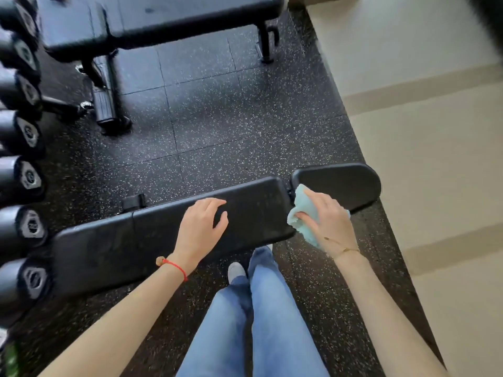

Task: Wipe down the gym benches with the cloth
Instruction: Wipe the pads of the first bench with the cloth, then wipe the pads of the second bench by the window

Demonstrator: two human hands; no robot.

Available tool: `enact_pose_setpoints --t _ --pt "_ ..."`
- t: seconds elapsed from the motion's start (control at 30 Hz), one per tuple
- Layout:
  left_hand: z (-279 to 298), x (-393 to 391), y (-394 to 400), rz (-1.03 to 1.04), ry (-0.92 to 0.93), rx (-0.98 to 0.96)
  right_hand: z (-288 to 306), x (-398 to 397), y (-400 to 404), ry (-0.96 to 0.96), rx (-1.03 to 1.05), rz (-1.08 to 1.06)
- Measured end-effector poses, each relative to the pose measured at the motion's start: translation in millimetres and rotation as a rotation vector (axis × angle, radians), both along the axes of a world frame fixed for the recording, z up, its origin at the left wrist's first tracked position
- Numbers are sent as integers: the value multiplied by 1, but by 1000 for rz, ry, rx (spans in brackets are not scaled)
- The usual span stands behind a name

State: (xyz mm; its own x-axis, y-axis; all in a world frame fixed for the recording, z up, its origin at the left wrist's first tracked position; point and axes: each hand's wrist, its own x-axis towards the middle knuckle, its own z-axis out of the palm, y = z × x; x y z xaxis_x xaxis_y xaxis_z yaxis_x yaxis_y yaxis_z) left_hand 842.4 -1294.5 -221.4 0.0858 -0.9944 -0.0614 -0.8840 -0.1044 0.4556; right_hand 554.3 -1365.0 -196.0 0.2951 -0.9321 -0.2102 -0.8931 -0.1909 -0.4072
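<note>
2 benches [168,235] [152,20], 1 cloth [303,213], approx. 8 dumbbell ends [32,224].

a gym: padded benches [168,235], racked dumbbells [25,134], speckled rubber floor tiles [217,126]

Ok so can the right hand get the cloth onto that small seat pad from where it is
Probably yes. The right hand holds the cloth at the gap beside the small seat pad, and nothing lies on the pad or between them. The left hand rests on the long pad, out of the way.

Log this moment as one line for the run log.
left hand: resting on near bench | right hand: gripping light blue cloth at pad gap
</note>
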Motion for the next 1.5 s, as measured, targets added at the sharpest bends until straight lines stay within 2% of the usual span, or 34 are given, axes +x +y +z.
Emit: enact_pose_setpoints --t 0.2,0.4,0.8,0.97,1.2,1.5 --pt "80 -35 5 -65 44 -37 79 -50 39 -75 -66 -93" --pt "136 -106 -12 -154 55 -128 121 -122 56 -132 -130 -210" --pt "169 -367 -74 -218 114 -187 164 -367 20 -104 -192 -230" --pt "181 -447 -110 -200 127 -214 173 -448 -12 -66 -188 -230" --pt "181 -500 -178 -170 118 -226 166 -505 -82 -74 -175 -221" --pt "173 -528 -318 -57 123 -277 162 -527 -255 -100 -202 -133"
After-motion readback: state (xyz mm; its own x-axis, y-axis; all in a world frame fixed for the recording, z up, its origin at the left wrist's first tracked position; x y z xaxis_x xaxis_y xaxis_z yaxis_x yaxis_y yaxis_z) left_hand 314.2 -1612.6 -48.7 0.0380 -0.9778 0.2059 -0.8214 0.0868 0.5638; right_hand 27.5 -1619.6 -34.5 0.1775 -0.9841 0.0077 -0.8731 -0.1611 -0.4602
